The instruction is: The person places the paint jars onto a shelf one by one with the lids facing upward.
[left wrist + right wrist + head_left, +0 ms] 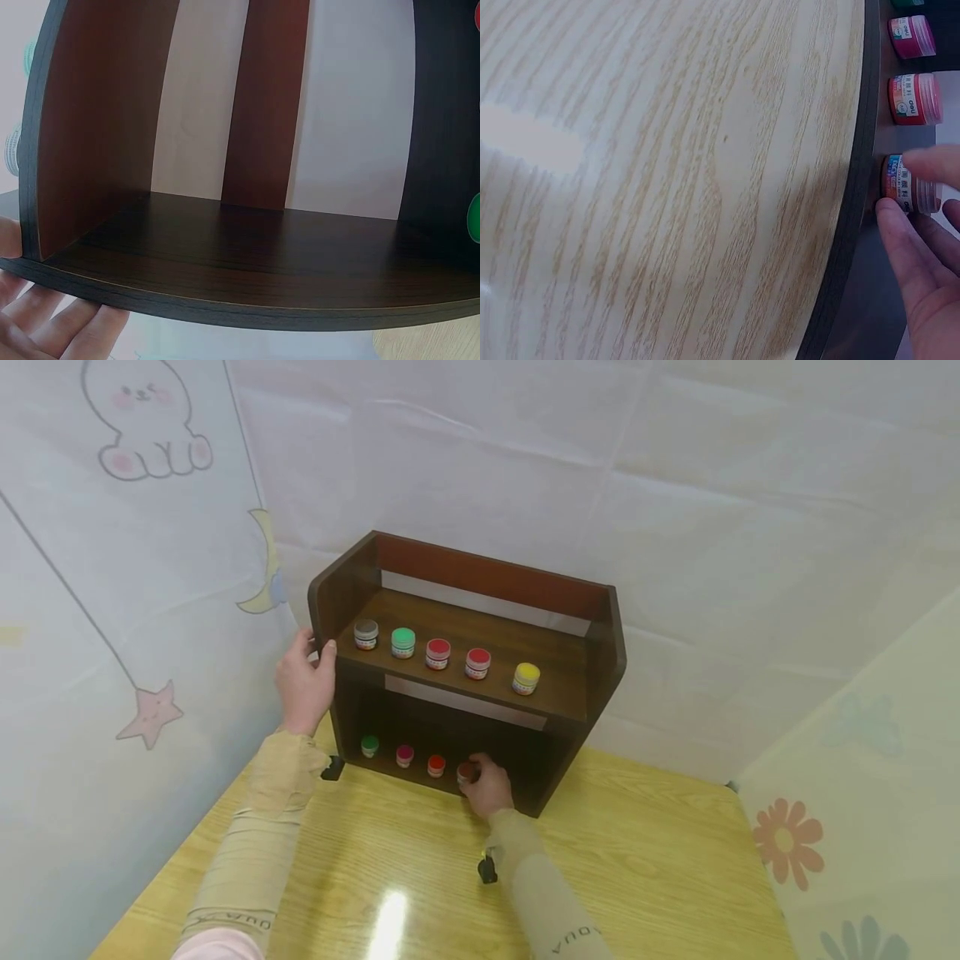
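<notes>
My left hand (306, 687) grips the left side panel of a dark wooden two-tier shelf (487, 568), thumb on the front and fingers on the outer side. On the lower tier my right hand (491, 787) holds a small brown-lidded paint jar (904, 184) between thumb and fingers; the jar stands near the board's front edge. Left of it in the head view are a red jar (436, 766), a magenta jar (405, 756) and a green jar (370, 745). Along the upper tier stand a grey-brown jar (366, 634), a mint-green jar (402, 643), two red jars (438, 653) and a yellow jar (526, 678).
The shelf stands at the back of a light wood-grain table (420, 860). A pale cloth backdrop (712, 568) rises behind and along both sides. Small black pieces hang at both wrists.
</notes>
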